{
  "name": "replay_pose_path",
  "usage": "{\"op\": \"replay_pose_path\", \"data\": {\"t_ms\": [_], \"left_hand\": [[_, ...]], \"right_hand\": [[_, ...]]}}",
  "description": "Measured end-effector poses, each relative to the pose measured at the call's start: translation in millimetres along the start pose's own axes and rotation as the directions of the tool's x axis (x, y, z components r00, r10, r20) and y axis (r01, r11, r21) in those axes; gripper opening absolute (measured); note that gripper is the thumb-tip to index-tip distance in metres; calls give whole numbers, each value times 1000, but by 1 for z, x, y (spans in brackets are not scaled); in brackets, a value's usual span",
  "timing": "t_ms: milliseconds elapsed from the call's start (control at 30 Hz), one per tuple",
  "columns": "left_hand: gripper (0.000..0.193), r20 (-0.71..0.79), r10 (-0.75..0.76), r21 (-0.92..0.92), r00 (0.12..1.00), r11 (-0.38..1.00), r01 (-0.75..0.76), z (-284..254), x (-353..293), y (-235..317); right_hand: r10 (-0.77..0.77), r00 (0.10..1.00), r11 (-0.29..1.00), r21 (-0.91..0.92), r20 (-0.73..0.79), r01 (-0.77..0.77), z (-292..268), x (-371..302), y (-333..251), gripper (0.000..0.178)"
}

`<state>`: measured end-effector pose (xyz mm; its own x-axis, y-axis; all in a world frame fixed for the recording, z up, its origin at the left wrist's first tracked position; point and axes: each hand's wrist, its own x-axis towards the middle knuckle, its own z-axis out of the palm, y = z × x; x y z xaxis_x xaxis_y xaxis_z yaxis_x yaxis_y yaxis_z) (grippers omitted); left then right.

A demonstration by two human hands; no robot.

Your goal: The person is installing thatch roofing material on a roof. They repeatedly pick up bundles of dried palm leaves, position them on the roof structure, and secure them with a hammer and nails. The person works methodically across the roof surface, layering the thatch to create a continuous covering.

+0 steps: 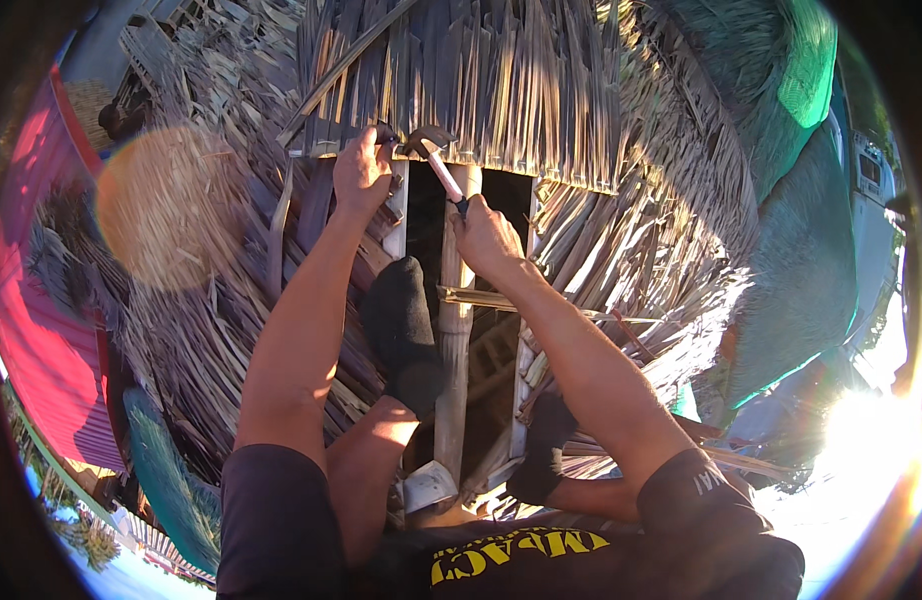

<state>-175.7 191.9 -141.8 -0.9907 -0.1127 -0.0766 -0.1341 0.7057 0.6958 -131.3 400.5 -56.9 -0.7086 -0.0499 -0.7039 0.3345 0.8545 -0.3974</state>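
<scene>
My right hand grips the pale handle of a claw hammer, its dark head up against the lower edge of a dried palm-leaf thatch panel. My left hand presses on that same edge, fingers pinched close to the hammer head; what they pinch is too small to tell. Below both hands a bamboo pole runs down toward me through a dark gap in the roof. My feet in black socks rest against the roof frame beside the pole.
Layers of thatch spread all around. A green net covers the roof at the right. A red sheet roof lies at the left. Loose leaf strips cross the gap. Strong sun glare fills the lower right.
</scene>
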Motion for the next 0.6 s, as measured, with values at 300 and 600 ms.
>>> {"op": "replay_pose_path", "data": {"t_ms": [300, 600], "left_hand": [[16, 8, 102, -33, 995, 994, -102, 22, -1, -21], [17, -10, 178, 77, 984, 981, -177, 18, -4, -14]], "right_hand": [[-202, 963, 968, 113, -179, 224, -30, -27, -12, 34], [-188, 982, 976, -110, -14, 186, -32, -12, -26, 34]]}}
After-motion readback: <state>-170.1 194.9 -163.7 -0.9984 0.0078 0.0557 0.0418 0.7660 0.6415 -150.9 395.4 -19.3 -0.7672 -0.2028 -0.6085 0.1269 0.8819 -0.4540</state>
